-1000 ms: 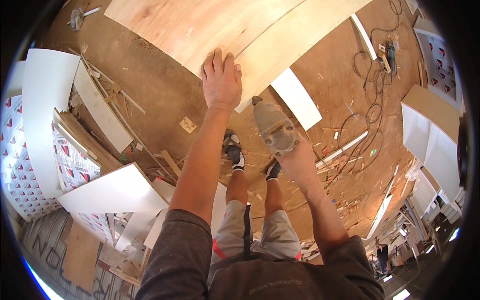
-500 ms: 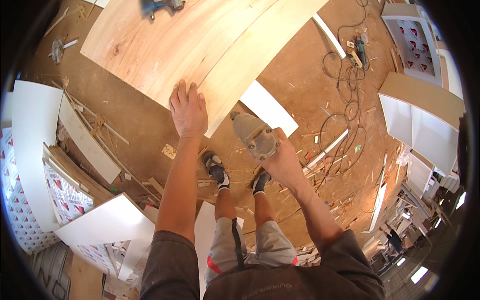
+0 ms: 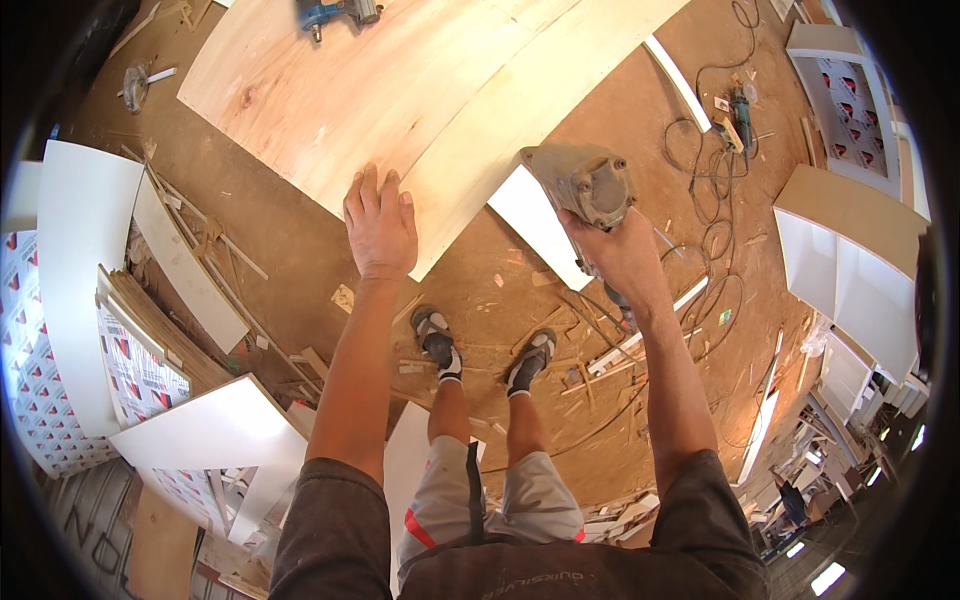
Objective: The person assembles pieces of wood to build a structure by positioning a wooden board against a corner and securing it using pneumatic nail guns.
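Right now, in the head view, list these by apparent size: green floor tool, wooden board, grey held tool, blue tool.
1. Wooden board
2. Grey held tool
3. Blue tool and green floor tool: unsure, as the picture's edge cuts off the blue one.

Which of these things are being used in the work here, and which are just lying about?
Seemingly in use:
panel, under the left hand
power tool, in the right hand
perhaps blue tool, resting on the panel

Seemingly just lying about:
green tool, on the ground
wood scrap, left of the feet
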Motion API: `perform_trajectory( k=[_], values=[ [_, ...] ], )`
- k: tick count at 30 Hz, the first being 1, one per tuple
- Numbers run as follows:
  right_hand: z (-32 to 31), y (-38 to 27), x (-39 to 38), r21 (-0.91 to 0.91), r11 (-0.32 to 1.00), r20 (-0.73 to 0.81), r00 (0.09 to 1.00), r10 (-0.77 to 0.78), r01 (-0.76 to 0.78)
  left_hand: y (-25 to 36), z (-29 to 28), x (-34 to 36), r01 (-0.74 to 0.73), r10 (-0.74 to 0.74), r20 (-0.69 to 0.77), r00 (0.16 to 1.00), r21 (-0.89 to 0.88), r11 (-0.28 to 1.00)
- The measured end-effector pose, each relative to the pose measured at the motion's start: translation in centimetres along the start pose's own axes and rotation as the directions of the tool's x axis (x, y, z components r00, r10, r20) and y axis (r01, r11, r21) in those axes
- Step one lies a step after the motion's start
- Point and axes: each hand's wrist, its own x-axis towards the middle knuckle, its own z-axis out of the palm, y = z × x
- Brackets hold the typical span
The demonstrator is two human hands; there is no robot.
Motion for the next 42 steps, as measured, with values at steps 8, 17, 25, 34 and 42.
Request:
perform_trajectory(
  k=[8, 17, 25, 34, 42],
  values=[
    [-0.3, -0.8, 0.7, -0.153, 0.987, 0.009, 0.999, 0.048, -0.047, 0.1, -0.3, 0.0, 0.014, -0.014, 0.007, 1.0, -0.019, 1.0],
    [-1.7, -0.3, 1.2, -0.065, 0.993, 0.004, 0.995, 0.101, -0.101, 0.3, -0.3, 0.2, 0.021, -0.021, 0.017, 1.0, -0.017, 1.0],
    [-2.7, 0.3, 1.4, 0.004, 0.995, -0.056, 0.993, 0.104, -0.103, 0.3, -0.5, 0.3, 0.028, -0.028, 0.035, 0.999, -0.008, 1.0],
    [-4.4, 0.1, 4.3, -0.028, 0.999, -0.113, 0.993, -0.031, 0.028, 0.4, -0.3, 0.4, 0.019, -0.019, 0.021, 1.0, -0.007, 1.0],
    [-5.0, 1.1, 6.1, -0.053, 0.996, -0.076, 0.994, -0.075, 0.072, 0.1, -0.3, 0.4, 0.007, -0.007, 0.004, 1.0, -0.002, 1.0]
  ],
)
